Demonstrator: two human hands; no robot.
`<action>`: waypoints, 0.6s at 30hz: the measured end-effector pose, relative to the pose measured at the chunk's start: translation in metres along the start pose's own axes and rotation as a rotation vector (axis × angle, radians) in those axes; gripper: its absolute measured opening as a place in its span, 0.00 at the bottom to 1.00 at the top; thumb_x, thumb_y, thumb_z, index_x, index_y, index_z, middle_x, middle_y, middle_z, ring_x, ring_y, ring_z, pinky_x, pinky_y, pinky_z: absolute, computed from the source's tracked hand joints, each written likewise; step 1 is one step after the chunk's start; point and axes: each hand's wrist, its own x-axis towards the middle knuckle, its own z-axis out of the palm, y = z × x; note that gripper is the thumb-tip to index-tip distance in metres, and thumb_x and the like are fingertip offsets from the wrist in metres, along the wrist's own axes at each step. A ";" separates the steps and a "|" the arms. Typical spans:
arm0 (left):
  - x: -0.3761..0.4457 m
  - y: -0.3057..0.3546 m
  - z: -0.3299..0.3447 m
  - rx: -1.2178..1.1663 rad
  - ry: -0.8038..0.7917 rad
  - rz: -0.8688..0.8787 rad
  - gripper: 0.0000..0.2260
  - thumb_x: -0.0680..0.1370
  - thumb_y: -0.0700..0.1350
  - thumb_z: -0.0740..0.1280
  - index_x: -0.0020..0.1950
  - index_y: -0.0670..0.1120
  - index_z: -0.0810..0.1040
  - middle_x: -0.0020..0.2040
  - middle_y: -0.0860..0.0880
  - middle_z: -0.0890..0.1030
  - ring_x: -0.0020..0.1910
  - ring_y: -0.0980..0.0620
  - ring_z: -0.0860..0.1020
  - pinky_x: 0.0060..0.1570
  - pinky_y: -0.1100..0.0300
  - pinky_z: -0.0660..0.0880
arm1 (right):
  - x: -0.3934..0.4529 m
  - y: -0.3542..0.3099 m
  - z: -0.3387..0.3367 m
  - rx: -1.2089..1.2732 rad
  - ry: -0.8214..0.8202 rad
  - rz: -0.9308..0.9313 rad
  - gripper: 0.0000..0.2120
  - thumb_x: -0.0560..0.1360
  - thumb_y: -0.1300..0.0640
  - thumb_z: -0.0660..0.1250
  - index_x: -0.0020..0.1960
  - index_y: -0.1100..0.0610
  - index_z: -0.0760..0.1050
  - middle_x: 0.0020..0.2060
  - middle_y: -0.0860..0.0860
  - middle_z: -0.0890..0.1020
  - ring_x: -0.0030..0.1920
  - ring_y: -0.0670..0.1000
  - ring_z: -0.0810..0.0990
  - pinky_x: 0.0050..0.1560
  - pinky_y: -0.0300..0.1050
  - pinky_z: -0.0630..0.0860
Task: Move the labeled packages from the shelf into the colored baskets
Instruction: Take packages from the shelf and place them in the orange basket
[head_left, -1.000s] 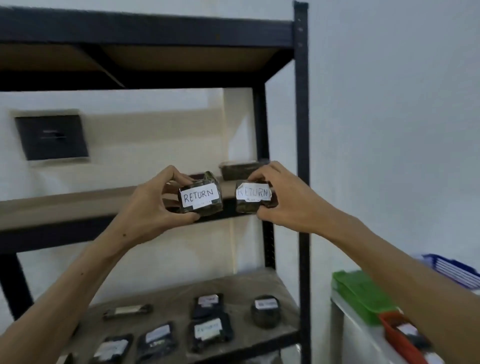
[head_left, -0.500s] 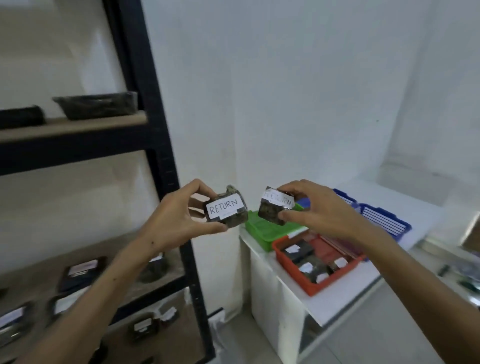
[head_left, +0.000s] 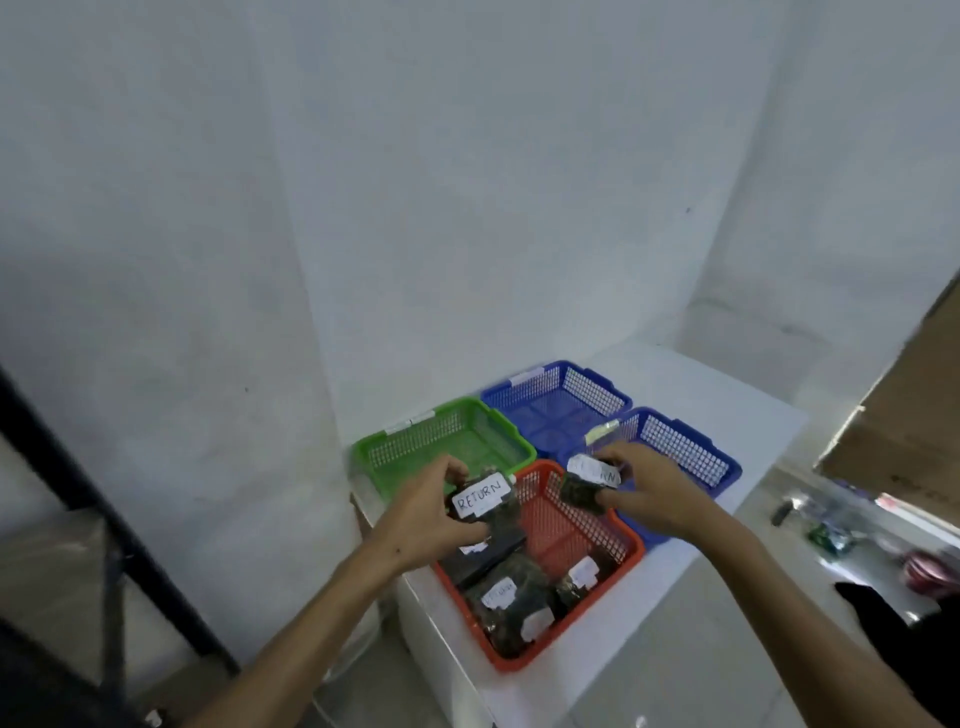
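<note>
My left hand (head_left: 423, 512) grips a dark package with a white RETURN label (head_left: 480, 500), held over the left rim of the red basket (head_left: 626, 564). My right hand (head_left: 647, 491) grips a second dark RETURN package (head_left: 589, 480) above the red basket's far right corner. Several labeled dark packages (head_left: 506, 597) lie in the red basket. A green basket (head_left: 387, 449) stands behind it on the left. Two blue baskets, one at the back (head_left: 597, 384) and one at the right (head_left: 691, 452), complete the group of four.
The baskets stand on a white table (head_left: 727, 395) in a corner of white walls. The black shelf post (head_left: 104, 519) runs along the lower left. A cardboard box (head_left: 904, 426) is at the right edge, with blurred clutter on the floor below it.
The view swung right from the shelf to the table. Both hands carried their RETURN packages away from the shelf and now hold them over the red basket.
</note>
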 end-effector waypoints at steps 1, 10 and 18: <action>0.015 -0.004 0.017 0.035 -0.018 -0.017 0.29 0.61 0.55 0.78 0.58 0.53 0.71 0.56 0.55 0.78 0.49 0.56 0.80 0.49 0.54 0.80 | 0.008 0.014 0.004 -0.007 -0.023 0.027 0.18 0.70 0.53 0.74 0.58 0.52 0.77 0.51 0.49 0.80 0.52 0.51 0.78 0.54 0.49 0.76; 0.103 -0.052 0.171 0.032 -0.154 -0.198 0.27 0.64 0.53 0.82 0.55 0.51 0.70 0.53 0.56 0.73 0.51 0.55 0.73 0.43 0.65 0.69 | 0.097 0.125 0.036 -0.034 -0.175 0.071 0.18 0.70 0.53 0.74 0.55 0.48 0.72 0.50 0.49 0.77 0.51 0.49 0.75 0.47 0.42 0.73; 0.158 -0.090 0.265 0.005 -0.143 -0.387 0.29 0.63 0.52 0.81 0.57 0.51 0.71 0.55 0.56 0.73 0.54 0.56 0.73 0.52 0.61 0.73 | 0.173 0.198 0.073 0.072 -0.331 -0.007 0.20 0.69 0.44 0.76 0.53 0.50 0.72 0.49 0.47 0.79 0.47 0.45 0.78 0.43 0.47 0.81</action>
